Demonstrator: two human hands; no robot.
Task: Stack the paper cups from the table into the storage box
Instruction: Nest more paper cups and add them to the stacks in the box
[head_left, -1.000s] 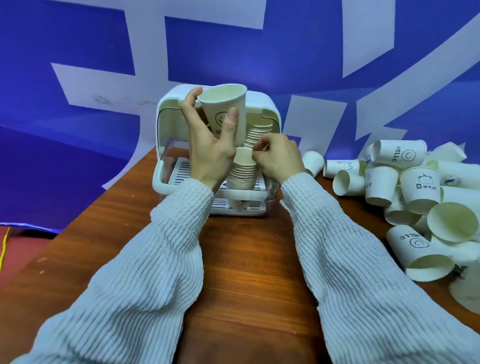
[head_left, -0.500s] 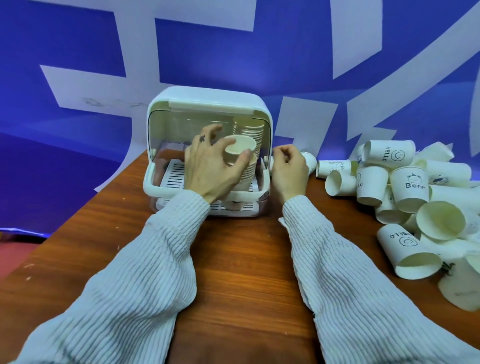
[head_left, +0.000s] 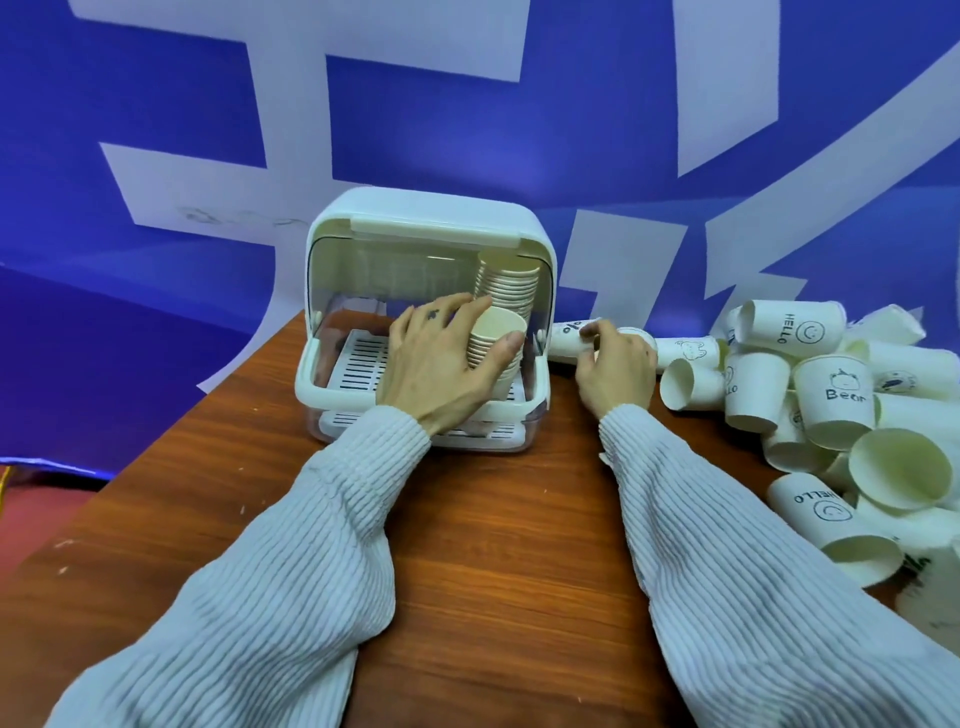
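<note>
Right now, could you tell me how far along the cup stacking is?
Done: a tall stack stands at the back right of the storage box. In hand: the left hand grips a shorter front stack inside the box, and the right hand is picking a lying cup off the table. Left: a big pile of loose cups on the right.

white storage box (head_left: 431, 218), cream paper cups (head_left: 834, 387) with black print, red-brown wood-grain table (head_left: 509, 545), ribbed pale sleeves (head_left: 291, 571)
</note>
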